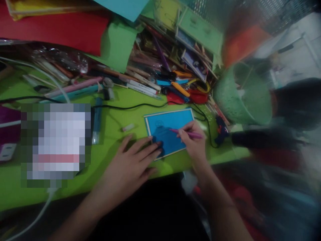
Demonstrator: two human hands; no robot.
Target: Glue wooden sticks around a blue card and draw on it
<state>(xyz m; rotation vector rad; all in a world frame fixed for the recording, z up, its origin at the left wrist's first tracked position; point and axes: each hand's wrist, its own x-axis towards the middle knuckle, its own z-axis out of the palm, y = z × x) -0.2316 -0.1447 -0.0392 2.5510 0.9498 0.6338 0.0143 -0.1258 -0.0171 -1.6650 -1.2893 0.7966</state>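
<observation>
A blue card (173, 144) edged with thin pale wooden strips lies near the front edge of the green table. Faint dark lines, among them a small rounded figure, show on its upper left part. My right hand (194, 140) is closed around a purple pen (194, 134), whose tip points left and is at the card's middle; whether it touches cannot be made out. My left hand (135, 157) lies flat with fingers spread, its fingertips on the card's lower left corner. Just left of the card rests a small whitish eraser-like piece (128, 127).
The green table (117, 117) carries a black cable (135, 106) behind the card. Pens, scissors (180, 88) and sticks pile up at the back. A green basket (245, 93) and a glue gun (221, 130) stand right. A blurred-out device (60, 140) with a white cable lies left.
</observation>
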